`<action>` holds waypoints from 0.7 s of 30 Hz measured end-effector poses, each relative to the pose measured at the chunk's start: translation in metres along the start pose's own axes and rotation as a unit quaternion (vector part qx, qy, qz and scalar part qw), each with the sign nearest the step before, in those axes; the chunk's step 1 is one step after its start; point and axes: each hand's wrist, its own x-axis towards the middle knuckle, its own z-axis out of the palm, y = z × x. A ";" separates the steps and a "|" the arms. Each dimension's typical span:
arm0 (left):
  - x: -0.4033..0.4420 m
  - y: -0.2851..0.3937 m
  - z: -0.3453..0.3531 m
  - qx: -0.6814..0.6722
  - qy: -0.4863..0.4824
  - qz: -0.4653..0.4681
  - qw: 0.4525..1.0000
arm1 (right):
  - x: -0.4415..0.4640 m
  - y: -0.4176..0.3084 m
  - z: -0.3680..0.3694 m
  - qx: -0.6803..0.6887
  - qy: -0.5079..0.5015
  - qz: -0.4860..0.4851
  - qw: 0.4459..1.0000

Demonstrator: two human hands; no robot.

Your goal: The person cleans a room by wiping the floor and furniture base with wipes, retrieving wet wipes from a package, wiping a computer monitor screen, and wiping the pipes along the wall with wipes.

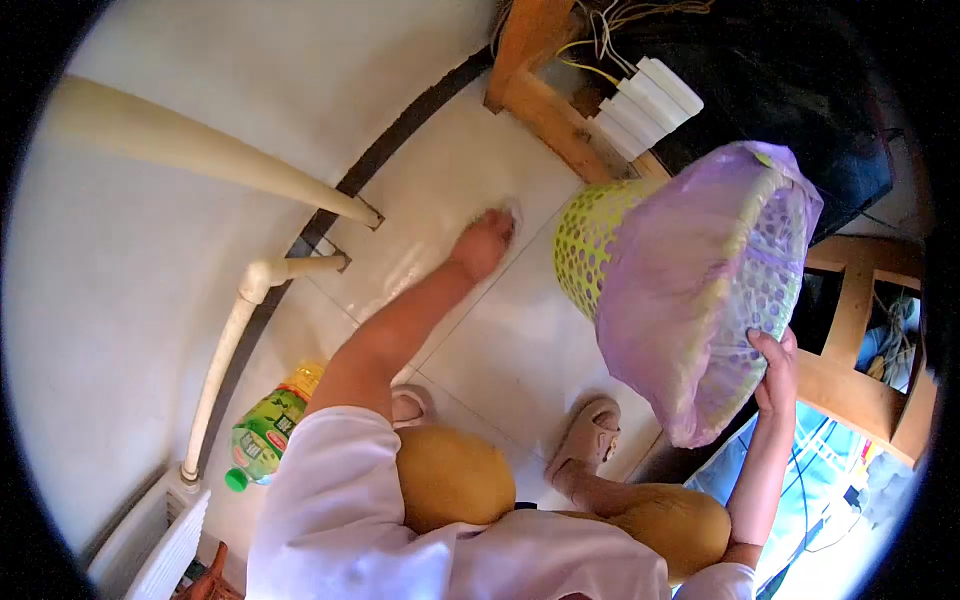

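Tiled pale and glossy across the floor (515,345), with thin joints and bright reflections near 10 o'clock. Carries, at 8 o'clock, a green-capped bottle (265,430), upright or tipped hard to tell. Bears worn slippers (600,420) at 5 and 7 o'clock, plus a wooden leg (525,50) toward 12.

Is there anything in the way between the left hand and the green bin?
Nothing visible stands between the left hand and the green bin; only floor tiles show there. The bin's mouth faces away from that hand, though, so the bin's own side and the purple bag are in the way of the opening.
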 end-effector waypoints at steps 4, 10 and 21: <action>-0.044 0.008 0.029 0.139 -0.032 0.144 0.979 | -0.010 0.011 -0.008 0.020 0.013 0.004 1.000; 0.033 -0.031 -0.014 0.098 0.070 -0.028 0.992 | -0.012 0.021 -0.008 0.028 0.023 0.012 0.999; 0.021 0.025 0.052 -0.085 0.042 0.157 0.983 | -0.002 0.021 0.016 -0.015 -0.027 -0.010 0.999</action>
